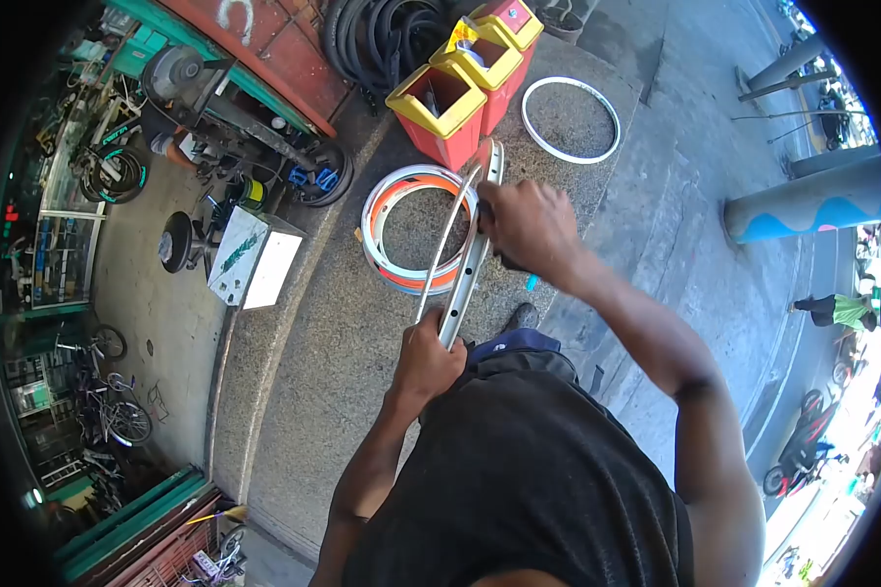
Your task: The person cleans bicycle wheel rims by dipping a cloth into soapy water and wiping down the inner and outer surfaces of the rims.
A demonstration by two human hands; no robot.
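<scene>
A silver bicycle rim (465, 277) stands nearly edge-on in front of me, its outer face with a row of small holes turned my way. My left hand (431, 357) is closed around its near end. My right hand (531, 227) is curled into a fist against the rim's right side, and something dark shows beneath the fingers, too hidden to name. Behind the held rim, a stack of white and orange rims (373, 235) lies on the pebbled pavement.
A single white rim (615, 129) lies flat at the upper right. Red and yellow bins (440, 132) stand ahead, beside coiled black tires (362, 44). To the left are a white box (269, 266), a curb (282, 338) and a shop floor with bicycles (117, 406). A pillar (803, 210) rises at right.
</scene>
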